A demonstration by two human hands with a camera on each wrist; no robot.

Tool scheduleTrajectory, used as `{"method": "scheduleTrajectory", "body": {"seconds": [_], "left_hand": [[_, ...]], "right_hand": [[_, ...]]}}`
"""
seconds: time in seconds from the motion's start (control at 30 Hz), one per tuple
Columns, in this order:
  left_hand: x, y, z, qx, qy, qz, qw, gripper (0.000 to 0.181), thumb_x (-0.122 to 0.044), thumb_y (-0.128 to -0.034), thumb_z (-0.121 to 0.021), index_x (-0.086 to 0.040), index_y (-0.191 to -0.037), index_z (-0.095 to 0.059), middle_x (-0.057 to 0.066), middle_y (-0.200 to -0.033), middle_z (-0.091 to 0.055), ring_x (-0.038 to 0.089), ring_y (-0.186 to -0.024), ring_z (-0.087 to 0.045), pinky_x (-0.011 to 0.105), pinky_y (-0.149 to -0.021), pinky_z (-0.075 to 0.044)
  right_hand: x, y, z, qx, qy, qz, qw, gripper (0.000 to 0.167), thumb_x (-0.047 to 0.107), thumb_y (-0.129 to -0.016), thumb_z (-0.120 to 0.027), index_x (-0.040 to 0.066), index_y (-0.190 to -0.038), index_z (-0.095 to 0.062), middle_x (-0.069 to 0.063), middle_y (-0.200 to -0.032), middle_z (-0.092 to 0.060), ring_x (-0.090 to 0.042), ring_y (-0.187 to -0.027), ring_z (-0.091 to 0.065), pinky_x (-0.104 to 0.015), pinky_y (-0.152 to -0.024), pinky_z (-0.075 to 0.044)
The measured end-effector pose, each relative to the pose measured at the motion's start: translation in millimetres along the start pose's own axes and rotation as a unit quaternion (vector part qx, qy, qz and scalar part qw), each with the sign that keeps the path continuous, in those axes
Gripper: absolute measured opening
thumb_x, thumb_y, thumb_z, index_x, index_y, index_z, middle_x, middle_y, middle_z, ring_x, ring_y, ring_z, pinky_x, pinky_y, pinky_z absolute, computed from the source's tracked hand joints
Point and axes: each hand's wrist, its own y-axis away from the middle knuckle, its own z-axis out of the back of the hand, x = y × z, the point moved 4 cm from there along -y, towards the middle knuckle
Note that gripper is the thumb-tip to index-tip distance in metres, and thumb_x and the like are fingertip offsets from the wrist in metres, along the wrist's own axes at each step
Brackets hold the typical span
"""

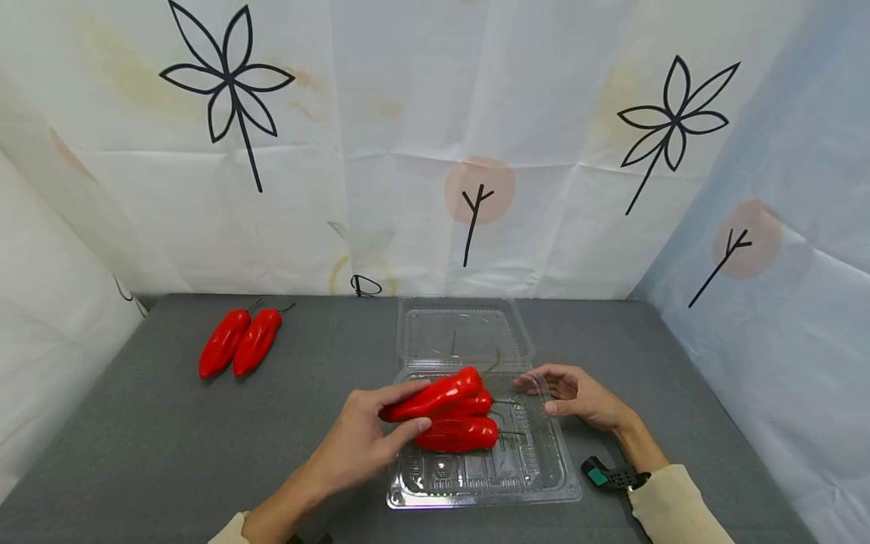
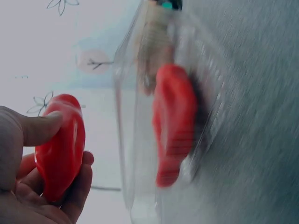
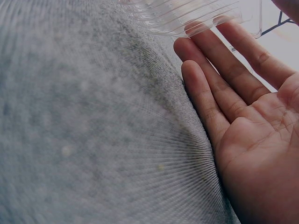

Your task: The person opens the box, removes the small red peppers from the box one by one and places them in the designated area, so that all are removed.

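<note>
A clear plastic box (image 1: 476,495) lies with its lid (image 1: 469,325) folded back. My left hand (image 1: 367,434) pinches a red pepper (image 1: 438,394) between thumb and fingers over the box's left part; the left wrist view shows this pepper (image 2: 63,144) in the hand (image 2: 32,163). Under and beside it, other red peppers (image 1: 457,435) lie in the box, stems pointing right. My right hand (image 1: 584,397) is at the box's right wall, fingers loosely extended; in the right wrist view the fingertips of that hand (image 3: 247,102) meet the clear plastic (image 3: 182,16).
Two red peppers (image 1: 254,341) lie side by side at the back left of the grey table (image 1: 272,423). White printed cloth (image 1: 394,151) hangs behind and along the sides. A black wrist device with a green patch (image 1: 601,474) is on the right wrist.
</note>
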Motion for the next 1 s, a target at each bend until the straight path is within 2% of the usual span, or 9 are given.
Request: {"method": "scheduleTrajectory", "body": {"seconds": [0.17,0.27,0.4,0.53,0.63,0.83,1.0], "left_hand": [[7.8,-3.6,17.9,-0.079,-0.029,0.030,0.9960,0.049,-0.007,-0.0850,-0.082,-0.009,-0.132,-0.068,0.003,-0.118,-0.073,0.015,-0.095,-0.068,0.033,-0.078,-0.057],[13.6,-4.7,26.1,-0.123,-0.049,0.052,0.9899,0.052,-0.006,-0.0830,-0.084,-0.008,-0.132,-0.068,0.004,-0.120,-0.072,0.018,-0.098,-0.068,0.035,-0.080,-0.057],[20.0,-5.4,36.6,-0.165,-0.072,0.072,0.9811,0.053,-0.006,-0.0838,-0.083,-0.004,-0.134,-0.066,0.010,-0.123,-0.071,0.025,-0.102,-0.067,0.042,-0.080,-0.058],[29.4,-5.3,49.5,-0.206,-0.102,0.105,0.9675,0.052,-0.007,-0.0856,-0.081,-0.003,-0.135,-0.065,0.016,-0.125,-0.069,0.031,-0.104,-0.065,0.046,-0.078,-0.058],[40.0,-4.9,59.3,-0.238,-0.109,0.137,0.9553,0.050,-0.009,-0.0870,-0.080,-0.003,-0.135,-0.065,0.018,-0.123,-0.069,0.033,-0.104,-0.064,0.044,-0.078,-0.056],[60.9,-2.6,73.8,-0.274,-0.109,0.184,0.9377,0.049,-0.011,-0.0889,-0.078,-0.001,-0.135,-0.065,0.021,-0.122,-0.069,0.036,-0.106,-0.062,0.045,-0.079,-0.052],[77.0,0.8,83.8,-0.282,-0.107,0.221,0.9276,0.051,-0.012,-0.0907,-0.077,0.002,-0.137,-0.061,0.025,-0.128,-0.065,0.041,-0.116,-0.058,0.054,-0.090,-0.051]], "right_hand": [[0,-0.3,-1,-0.001,-0.001,-0.001,1.0000,0.046,-0.012,-0.094,-0.058,-0.017,-0.138,-0.046,-0.031,-0.140,-0.054,-0.035,-0.131,-0.055,-0.037,-0.107,-0.045],[0,-0.4,-1,-0.001,0.000,-0.002,1.0000,0.046,-0.013,-0.093,-0.058,-0.017,-0.138,-0.046,-0.030,-0.140,-0.054,-0.035,-0.130,-0.055,-0.036,-0.107,-0.045],[0,-0.4,-1,-0.001,0.002,-0.002,1.0000,0.046,-0.014,-0.093,-0.057,-0.016,-0.138,-0.046,-0.031,-0.140,-0.054,-0.035,-0.130,-0.055,-0.036,-0.107,-0.045],[0,-0.6,-1,0.000,0.000,-0.002,1.0000,0.046,-0.015,-0.093,-0.056,-0.016,-0.138,-0.046,-0.031,-0.140,-0.053,-0.036,-0.131,-0.055,-0.036,-0.107,-0.045],[0,-0.5,0,0.000,0.000,-0.003,1.0000,0.046,-0.015,-0.093,-0.056,-0.016,-0.138,-0.046,-0.031,-0.140,-0.054,-0.036,-0.131,-0.055,-0.036,-0.107,-0.045],[-1,-0.1,0,0.000,0.006,-0.004,1.0000,0.045,-0.014,-0.093,-0.056,-0.017,-0.137,-0.047,-0.031,-0.139,-0.054,-0.035,-0.130,-0.055,-0.036,-0.107,-0.045],[0,-0.1,0,-0.002,0.008,-0.005,1.0000,0.045,-0.014,-0.093,-0.057,-0.017,-0.137,-0.047,-0.031,-0.139,-0.055,-0.035,-0.130,-0.056,-0.035,-0.107,-0.045]]}}
